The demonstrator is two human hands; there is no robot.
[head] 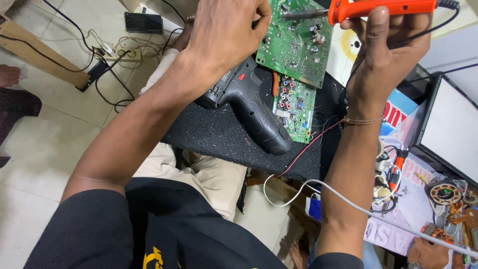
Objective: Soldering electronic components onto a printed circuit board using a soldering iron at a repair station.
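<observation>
While the right hand (386, 47) has its grip closed around the orange handle of a soldering iron (368, 7), whose dark metal shaft lies level with its tip over the larger green circuit board (294, 42), the left hand (226, 27) rests on that board's near-left part with its fingers curled; whether they pinch anything is hidden behind the knuckles. To my eye the work in hand is soldering on this board, and it would go best with the left hand pressing the board flat, the tip touched only to the one joint, and the iron's black cord kept off the components. Both boards lie at the far edge of a dark padded desk (219, 132): the large one above, and a smaller green board (295, 107) with coloured sockets just below it, touching or nearly so. One black cordless screwdriver (249, 102) lies on its side beside them, toward the desk's middle. Counted: one iron, two boards, one screwdriver, one white cable (358, 206) trailing past the near right corner.
</observation>
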